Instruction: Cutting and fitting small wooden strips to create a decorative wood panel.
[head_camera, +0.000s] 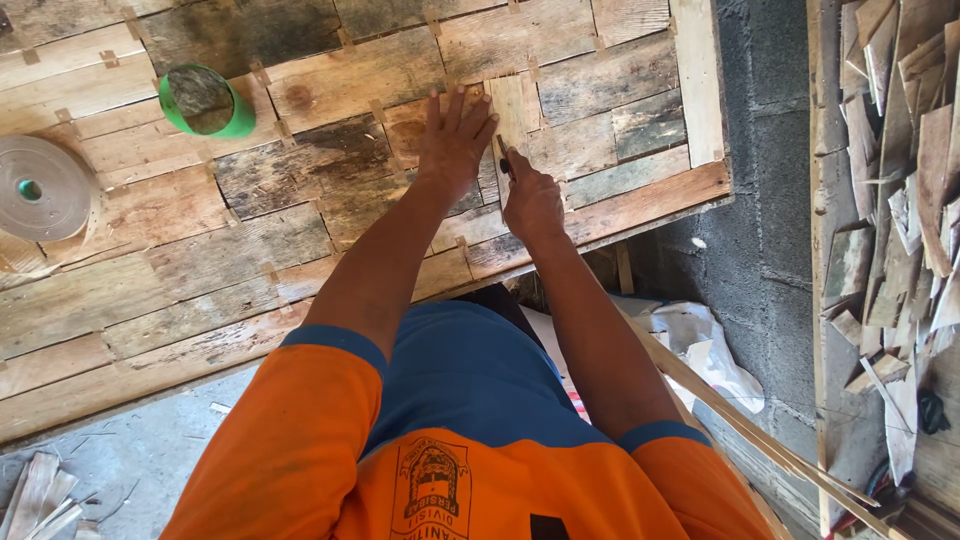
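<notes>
Head view: left hand (455, 135) flat on rough patchwork veneer sheet (300, 180), right hand (532, 200) gripping knife (503, 160).

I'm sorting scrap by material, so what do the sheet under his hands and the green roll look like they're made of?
The sheet looks like thin wood veneer, rough and unfinished: visible grain, knots, grey weathered patches, pieces joined by small tape strips. The green roll looks like glossy plastic tape, though that is less certain. The left hand lies flat on the sheet.
</notes>
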